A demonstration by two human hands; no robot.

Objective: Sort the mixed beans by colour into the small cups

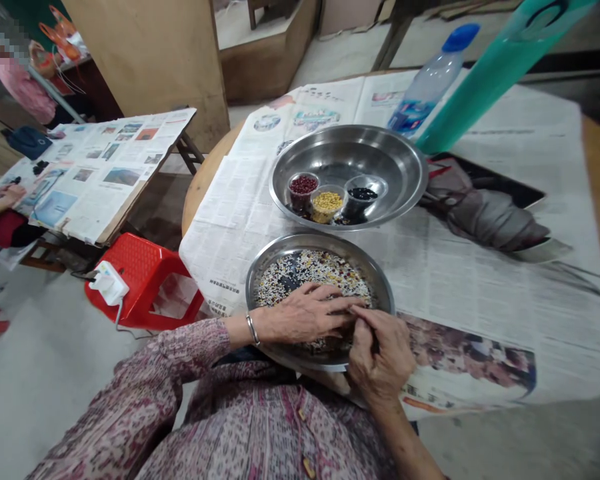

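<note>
A round metal tray [253,275] close to my body holds mixed white, yellow, dark red and black grains and beans [313,267]. Palm down over its near half lies my left hand [305,313], fingers stretched to the right. My right hand [383,350] is at the tray's right rim, thumb and forefinger pinched together beside my left fingertips; whatever is in the pinch is hidden. Behind stands a larger metal basin [360,143] with three clear cups: red beans [304,185], yellow beans [327,202] and black beans [363,193].
Newspaper [480,287] covers the round table. A water bottle [430,87], a tall green container [500,80] and a grey bundle [490,207] lie or stand right of the basin. Left are a red stool [135,267] with a white power strip [110,283], another table and other people.
</note>
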